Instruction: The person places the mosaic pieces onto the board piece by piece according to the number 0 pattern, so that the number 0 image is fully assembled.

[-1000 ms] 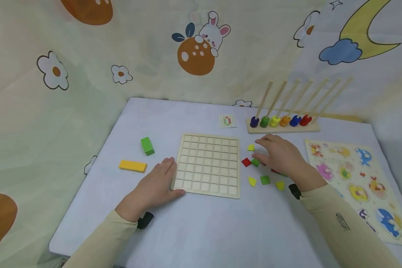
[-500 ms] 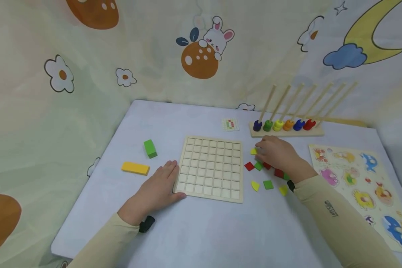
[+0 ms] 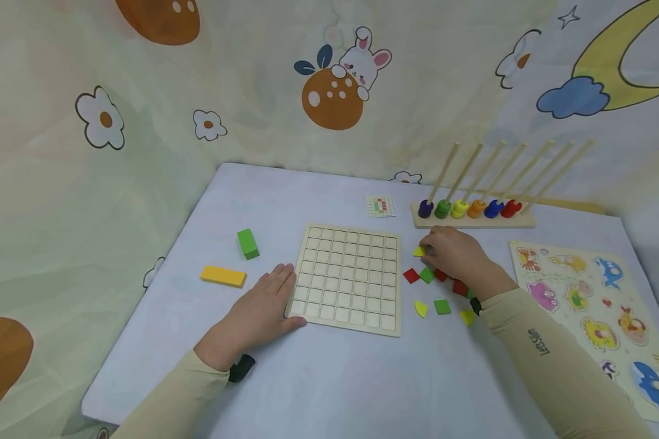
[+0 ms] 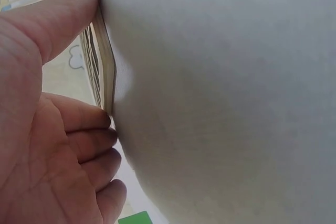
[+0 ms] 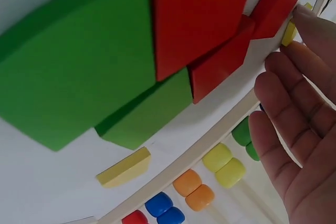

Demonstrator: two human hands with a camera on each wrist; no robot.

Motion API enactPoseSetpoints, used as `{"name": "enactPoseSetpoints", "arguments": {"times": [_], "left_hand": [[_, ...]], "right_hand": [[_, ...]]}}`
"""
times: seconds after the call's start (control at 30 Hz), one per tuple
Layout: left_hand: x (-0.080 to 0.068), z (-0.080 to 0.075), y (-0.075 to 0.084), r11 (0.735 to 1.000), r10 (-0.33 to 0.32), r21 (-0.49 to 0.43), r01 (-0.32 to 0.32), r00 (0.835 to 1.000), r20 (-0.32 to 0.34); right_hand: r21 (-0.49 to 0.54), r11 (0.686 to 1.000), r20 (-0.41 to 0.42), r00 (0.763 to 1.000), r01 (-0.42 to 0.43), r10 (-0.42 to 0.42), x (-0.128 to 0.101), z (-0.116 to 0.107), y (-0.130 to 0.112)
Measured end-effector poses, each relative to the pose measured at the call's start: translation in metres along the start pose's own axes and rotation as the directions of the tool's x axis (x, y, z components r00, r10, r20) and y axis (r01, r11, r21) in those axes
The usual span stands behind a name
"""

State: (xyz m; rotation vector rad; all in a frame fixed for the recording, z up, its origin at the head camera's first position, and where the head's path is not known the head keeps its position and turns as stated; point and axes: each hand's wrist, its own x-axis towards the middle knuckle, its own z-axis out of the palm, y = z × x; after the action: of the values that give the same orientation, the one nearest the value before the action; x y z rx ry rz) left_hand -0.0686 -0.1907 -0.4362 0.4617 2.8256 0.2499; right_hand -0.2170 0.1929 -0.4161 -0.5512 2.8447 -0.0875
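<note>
A square wooden grid board (image 3: 346,279) lies flat at the middle of the table. My left hand (image 3: 255,308) rests at its left side, fingers extended along the edge and thumb at the near corner. In the left wrist view the thumb touches the board's rim (image 4: 106,59). My right hand (image 3: 456,253) pinches a yellow tile (image 3: 420,250) between thumb and index finger, right of the board. Close by lie red tiles (image 3: 411,276), green tiles (image 3: 442,306) and other yellow tiles (image 3: 421,309). Some pieces are partly hidden under the right hand.
A wooden bead stand (image 3: 475,221) with upright rods is at the back right. Beside it lies a small pattern card (image 3: 381,207). An animal puzzle board (image 3: 573,286) covers the right side. Green (image 3: 248,244) and yellow (image 3: 223,276) blocks lie to the left.
My right hand has lowered towards the yellow tile, and its thumb and index finger have closed on it. My left hand stays at the board's edge. The head view has shifted slightly.
</note>
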Motion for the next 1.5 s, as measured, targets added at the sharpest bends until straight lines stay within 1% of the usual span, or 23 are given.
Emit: {"name": "enactPoseSetpoints", "arguments": {"times": [0.43, 0.67, 0.87, 1.07, 1.27, 1.5], "left_hand": [[-0.002, -0.001, -0.001, 1.000, 0.011, 0.021, -0.011, 1.000, -0.006], [-0.003, 0.000, -0.002, 1.000, 0.016, 0.017, -0.015, 1.000, -0.010], [-0.003, 0.001, -0.002, 1.000, 0.013, 0.023, -0.013, 1.000, -0.011], [-0.001, 0.002, -0.003, 1.000, 0.006, 0.024, -0.006, 1.000, -0.006], [0.001, 0.001, -0.002, 1.000, -0.003, 0.028, 0.003, 1.000, 0.003], [-0.001, -0.001, -0.001, 1.000, -0.011, 0.019, 0.011, 1.000, 0.010]], "right_hand": [[0.002, 1.000, -0.021, 1.000, 0.020, -0.020, -0.001, 0.003, -0.001], [-0.014, 1.000, -0.020, 1.000, 0.005, -0.005, -0.002, 0.003, -0.004], [-0.004, 1.000, -0.032, 0.999, -0.010, 0.010, -0.003, -0.002, -0.008], [-0.012, 0.999, -0.068, 0.997, 0.033, -0.034, -0.002, -0.007, -0.019], [-0.018, 0.998, -0.072, 0.996, 0.059, -0.060, 0.000, -0.011, -0.033], [-0.021, 0.994, -0.101, 0.989, 0.110, -0.111, 0.003, -0.013, -0.045]]}}
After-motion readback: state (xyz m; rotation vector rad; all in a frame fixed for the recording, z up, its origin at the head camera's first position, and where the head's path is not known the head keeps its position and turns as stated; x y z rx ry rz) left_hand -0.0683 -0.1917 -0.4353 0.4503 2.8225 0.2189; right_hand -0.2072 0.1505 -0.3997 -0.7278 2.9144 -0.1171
